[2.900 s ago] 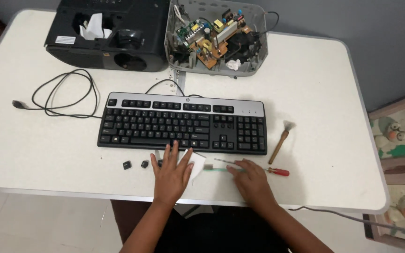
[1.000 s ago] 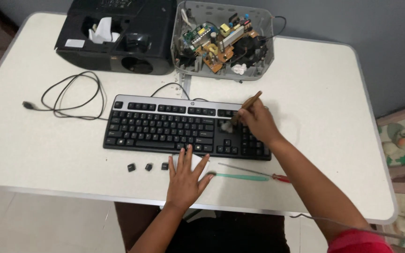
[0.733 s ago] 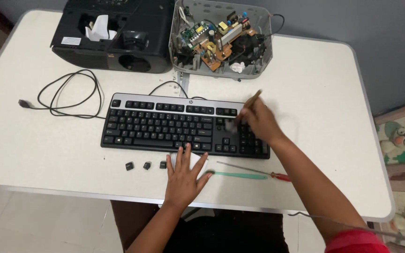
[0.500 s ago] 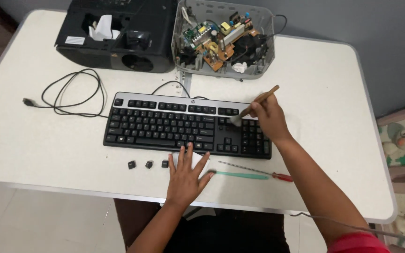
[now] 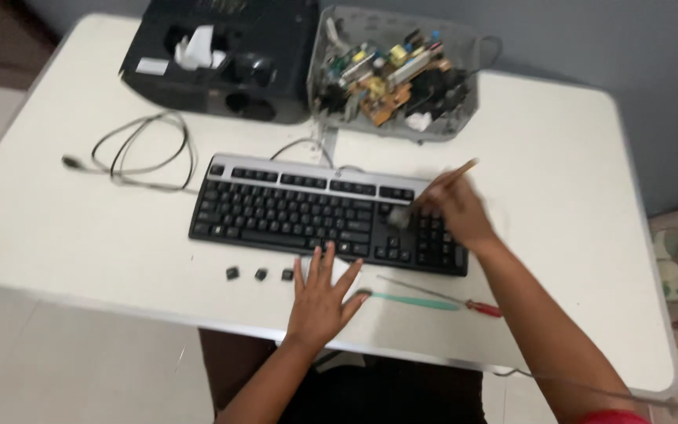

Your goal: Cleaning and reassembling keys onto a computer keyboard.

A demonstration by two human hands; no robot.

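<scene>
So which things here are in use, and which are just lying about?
In use: brush in the right hand; keyboard; white cloth under the left hand.
Lying about: three loose keys, two screwdrivers, cable, black device, tray of circuit boards.

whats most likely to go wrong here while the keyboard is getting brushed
The three loose keycaps lie near the table front edge beside the left hand; a nudge could knock them off. The right hand sweeps the brush fast, so dust may simply land back on the keyboard. The screwdriver under that forearm could get rolled away.
</scene>
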